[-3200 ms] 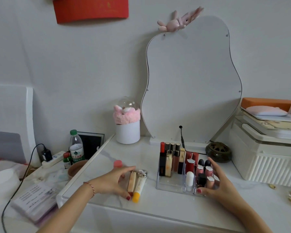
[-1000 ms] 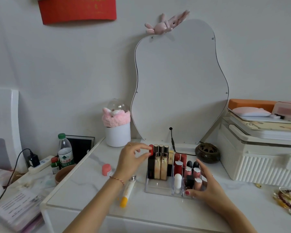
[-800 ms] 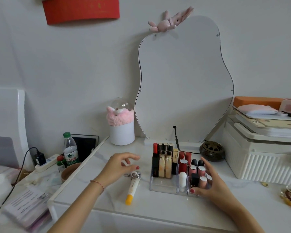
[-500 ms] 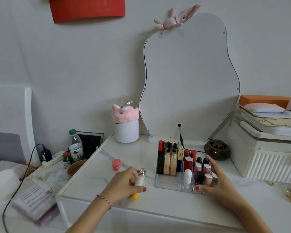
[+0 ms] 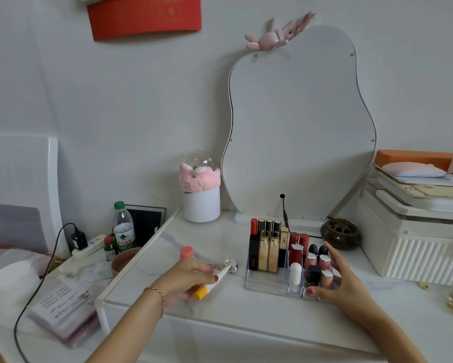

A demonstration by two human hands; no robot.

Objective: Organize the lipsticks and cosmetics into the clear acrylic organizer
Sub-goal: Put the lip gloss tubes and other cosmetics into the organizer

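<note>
While I lean over the white marble surface [image 5: 246, 307], things stand like this:
left hand: my left hand [image 5: 187, 280] curls round a white tube with a yellow cap [image 5: 209, 284]; its silver roller tip points toward the organizer, and the yellow end shows below my palm
tube position: low over the surface, just left of the clear acrylic organizer [image 5: 266, 284], not inside it
right hand: my right hand [image 5: 343, 284] has its fingers spread and relaxed against the organizer's right front corner, thumb at the front wall, pinching nothing
organizer contents: tall black and gold lipsticks [image 5: 267, 247] stand upright in the back left slots; red and pink ones fill the right compartments; a small white stick [image 5: 295, 273] stands in a front middle slot
loose item: a small pink-capped pot [image 5: 186, 252] sits on the surface behind my left hand
backdrop: a wavy mirror [image 5: 298, 127] stands behind the organizer, a white pot with a pink headband [image 5: 200, 195] to its left
</note>
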